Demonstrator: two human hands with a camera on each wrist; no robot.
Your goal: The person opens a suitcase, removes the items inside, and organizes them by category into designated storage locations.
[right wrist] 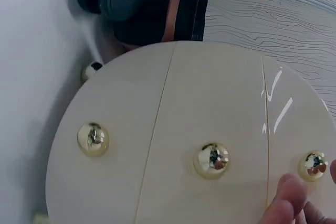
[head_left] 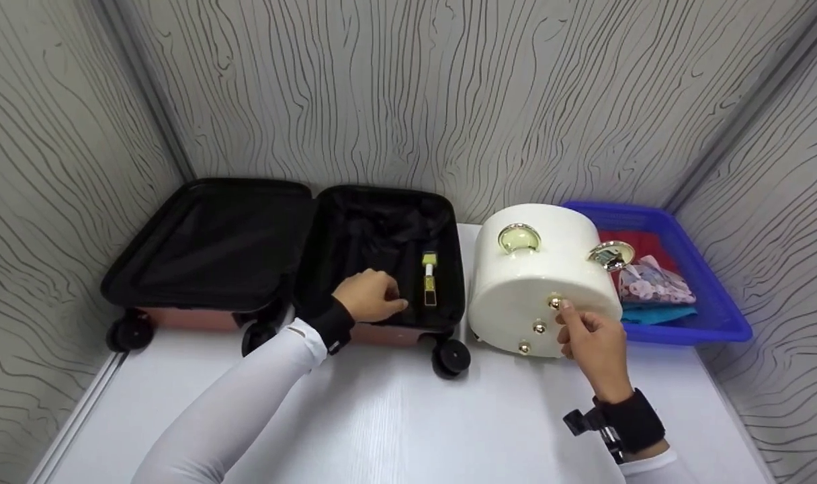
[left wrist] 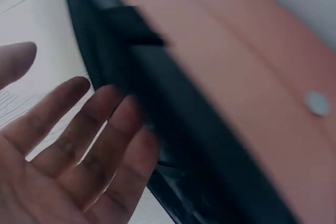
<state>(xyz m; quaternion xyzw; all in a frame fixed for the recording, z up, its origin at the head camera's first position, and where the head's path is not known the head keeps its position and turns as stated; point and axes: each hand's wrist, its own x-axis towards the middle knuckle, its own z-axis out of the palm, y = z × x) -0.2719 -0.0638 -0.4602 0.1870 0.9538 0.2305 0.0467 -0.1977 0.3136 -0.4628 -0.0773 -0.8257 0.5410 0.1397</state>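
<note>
The white table [head_left: 381, 417] is closed in by grey patterned walls on three sides, and only its near part is free. An open suitcase [head_left: 281, 255] lies flat at the back left, its wheels toward the person. A white round case [head_left: 536, 282] lies on its side just to the right of it, with a narrow gap between them. A blue tray [head_left: 711, 302] with folded clothes stands behind the case, close against its right end, near the right wall.

The left hand [head_left: 368, 296] reaches into the right half of the suitcase, palm down over the front rim. Its fingers are loosely bent and hold nothing (the wrist view shows them spread and relaxed beside the dark edge). A small bottle [head_left: 429, 279] lies on the black lining, just right of this hand and apart from it.

The right hand [head_left: 593, 343] comes up from the front right, wrist low. Its fingertips [right wrist: 286, 203] are gathered at the topmost gold knob [head_left: 554, 302] on the round end of the case; whether they really pinch it I cannot tell. Two more knobs stand below it in a row.
</note>
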